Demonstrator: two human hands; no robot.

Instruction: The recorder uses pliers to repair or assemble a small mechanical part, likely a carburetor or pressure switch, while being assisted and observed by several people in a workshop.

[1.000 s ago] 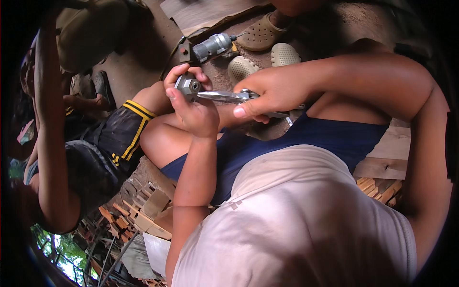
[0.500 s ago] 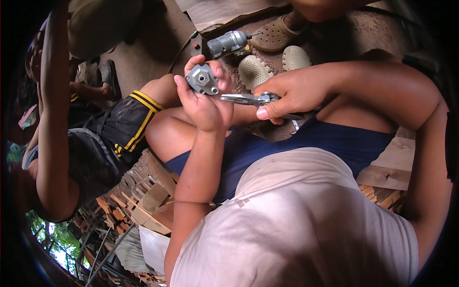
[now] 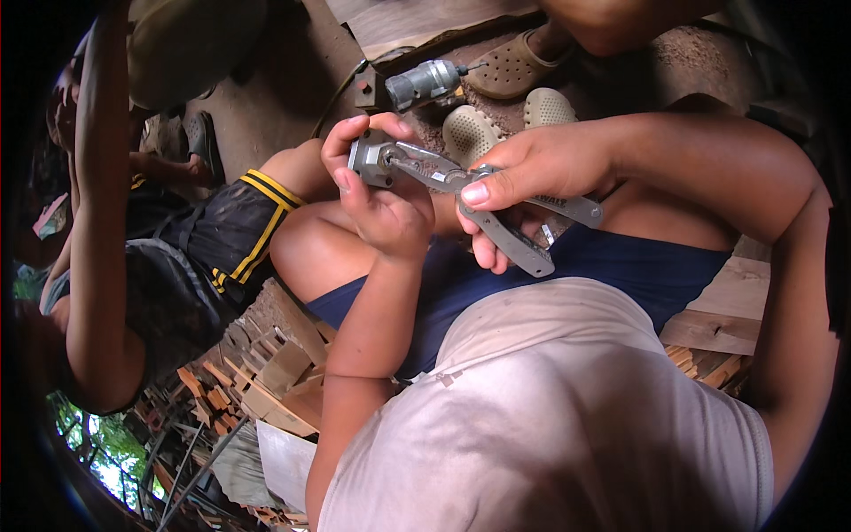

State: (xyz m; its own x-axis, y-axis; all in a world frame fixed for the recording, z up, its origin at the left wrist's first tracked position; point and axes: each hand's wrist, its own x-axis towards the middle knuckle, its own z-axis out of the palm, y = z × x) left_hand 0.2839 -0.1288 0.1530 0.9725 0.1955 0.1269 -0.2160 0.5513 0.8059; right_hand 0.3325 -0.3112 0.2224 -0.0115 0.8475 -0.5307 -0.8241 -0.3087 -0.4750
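Observation:
My left hand (image 3: pixel 386 213) holds a grey metal flanged part (image 3: pixel 368 160) with a central hole, its fingers curled around the edge. My right hand (image 3: pixel 523 168) grips a silver multi-tool with pliers (image 3: pixel 514 239), its two handles spread apart. The pliers' nose is at the centre of the metal part, its tips touching or inside the hole; I cannot tell which. Just beyond my hands, a cylindrical metal power tool (image 3: pixel 417 86) with a thin bit lies on the ground.
A pair of pale perforated clogs (image 3: pixel 470 137) sits ahead, near another person's foot in a brown clog (image 3: pixel 510 66) and a wooden board (image 3: pixel 417 18). At left sits a person in yellow-striped black shorts (image 3: pixel 226 239). Wood scraps (image 3: pixel 270 381) are piled at lower left.
The pliers have swung from beside the metal part to its centre, and their handles have spread. The part, turned face-up half a second ago, is now tilted toward the pliers.

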